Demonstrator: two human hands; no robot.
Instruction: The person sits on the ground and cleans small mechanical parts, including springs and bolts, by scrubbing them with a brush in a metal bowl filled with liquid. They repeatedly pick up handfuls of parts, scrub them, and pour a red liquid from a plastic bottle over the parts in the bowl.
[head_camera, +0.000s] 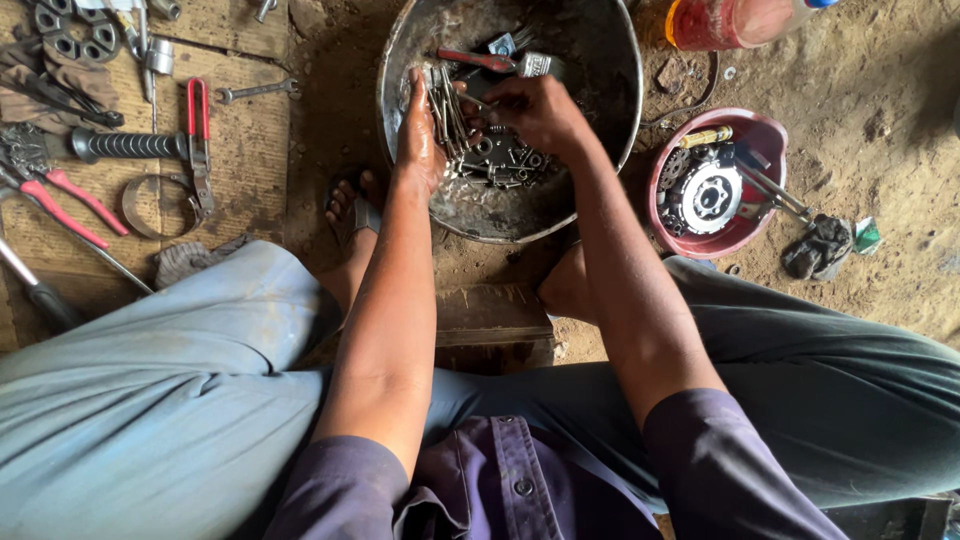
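Purple shirt cuffs and blue-grey trousers fill the near edge; person sits low on dirt ground, both forearms reaching forward into a wide metal basin (610, 120).

Left hand (420, 135): palm turned inward, fingers half curled, cradling a bundle of long bolts (447, 108). Bolts lie roughly parallel, long axis running away from the body, heads toward the far rim. Hold is loose rather than clenched.

Right hand (538, 112): knuckles up, fingers bent down, fingertips closing just beside the bundle. Appears to pinch a small piece, but the fingers hide it — cannot tell what, if anything, is gripped.

Heap of nuts and small parts (500, 160) sits in the basin directly under and between both hands; right hand is the nearer one. A red-handled tool (475, 60) lies toward the far wall.

Off right: red bowl (765, 130) holding a round toothed metal part. Off left: red pliers (198, 135) on wooden planks (250, 150).
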